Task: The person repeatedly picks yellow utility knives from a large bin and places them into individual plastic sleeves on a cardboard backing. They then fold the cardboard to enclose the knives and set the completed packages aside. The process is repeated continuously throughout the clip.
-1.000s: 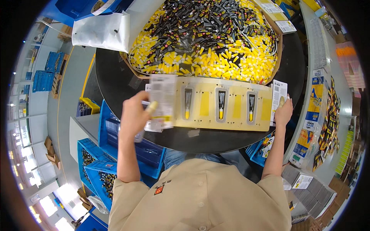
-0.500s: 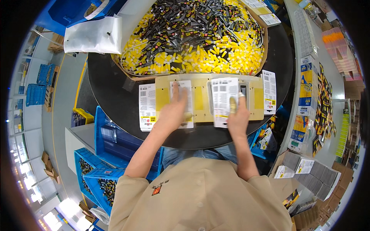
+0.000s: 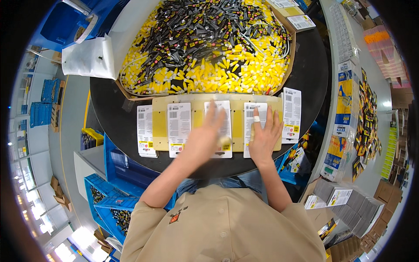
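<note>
A yellow board (image 3: 238, 135) lies near the front of a round black table, with three white printed blister cards in a row on it. My left hand (image 3: 201, 139) reaches over the middle card (image 3: 225, 120), its fingers stretched out and blurred by motion. The left card (image 3: 179, 124) lies flat, untouched. My right hand (image 3: 266, 136) rests with spread fingers on the right card (image 3: 250, 148); a white band circles one finger. White card stacks flank the board, one at the left (image 3: 145, 131) and one at the right (image 3: 291, 111).
Beyond the board, a large cardboard tray (image 3: 291, 72) holds a heap of black tubes (image 3: 187, 39) and yellow caps (image 3: 218, 72). A white bag (image 3: 87, 56) hangs at the upper left. Blue bins (image 3: 102, 192) stand lower left; a grey side table (image 3: 375, 109) bears packaged goods at the right.
My left hand has moved right, from the left card to the middle one. The card my right hand held now lies at the board's right, under that hand's spread fingers. The view has shifted.
</note>
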A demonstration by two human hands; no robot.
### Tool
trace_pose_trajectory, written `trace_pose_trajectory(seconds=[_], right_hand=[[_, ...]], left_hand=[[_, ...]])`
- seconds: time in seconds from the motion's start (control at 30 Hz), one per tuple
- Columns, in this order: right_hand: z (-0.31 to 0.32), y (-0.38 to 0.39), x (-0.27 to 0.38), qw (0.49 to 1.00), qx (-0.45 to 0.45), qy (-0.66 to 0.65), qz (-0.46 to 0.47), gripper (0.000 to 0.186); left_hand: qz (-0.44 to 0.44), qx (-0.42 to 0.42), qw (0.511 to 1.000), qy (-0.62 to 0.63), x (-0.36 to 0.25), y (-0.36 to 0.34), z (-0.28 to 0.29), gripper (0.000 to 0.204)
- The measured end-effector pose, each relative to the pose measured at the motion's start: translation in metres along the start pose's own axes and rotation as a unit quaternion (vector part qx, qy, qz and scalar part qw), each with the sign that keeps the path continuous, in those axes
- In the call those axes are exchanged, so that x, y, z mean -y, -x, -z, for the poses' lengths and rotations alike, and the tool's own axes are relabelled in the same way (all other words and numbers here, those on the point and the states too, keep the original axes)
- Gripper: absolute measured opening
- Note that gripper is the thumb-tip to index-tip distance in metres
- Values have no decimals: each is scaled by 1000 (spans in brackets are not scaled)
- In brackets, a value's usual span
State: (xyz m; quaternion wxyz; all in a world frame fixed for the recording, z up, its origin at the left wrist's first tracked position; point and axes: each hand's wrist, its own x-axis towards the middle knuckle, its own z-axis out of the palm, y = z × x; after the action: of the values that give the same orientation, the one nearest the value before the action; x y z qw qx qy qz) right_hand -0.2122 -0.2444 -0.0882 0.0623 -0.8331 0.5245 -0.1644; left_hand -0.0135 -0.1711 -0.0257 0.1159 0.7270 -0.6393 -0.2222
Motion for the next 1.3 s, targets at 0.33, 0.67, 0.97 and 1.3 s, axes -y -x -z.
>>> trace_pose_trajectory(seconds=[0.33, 0.67, 0.97, 1.3], right_hand=[[-52, -74, -259, 848, -101, -130, -504, 72], [-99, 95, -149, 826, -194, -278, -451, 56], [15, 139, -9, 782, 158, -561, -219, 27], [-41, -1, -150, 834, -178, -249, -460, 54]], left_hand=[[-57, 43, 992, -101, 24, 14, -4, 77], [-3, 74, 995, -66, 81, 27, 61, 67], [39, -202, 938, 280, 60, 38, 59, 42], [106, 20, 875, 472, 21, 93, -41, 20]])
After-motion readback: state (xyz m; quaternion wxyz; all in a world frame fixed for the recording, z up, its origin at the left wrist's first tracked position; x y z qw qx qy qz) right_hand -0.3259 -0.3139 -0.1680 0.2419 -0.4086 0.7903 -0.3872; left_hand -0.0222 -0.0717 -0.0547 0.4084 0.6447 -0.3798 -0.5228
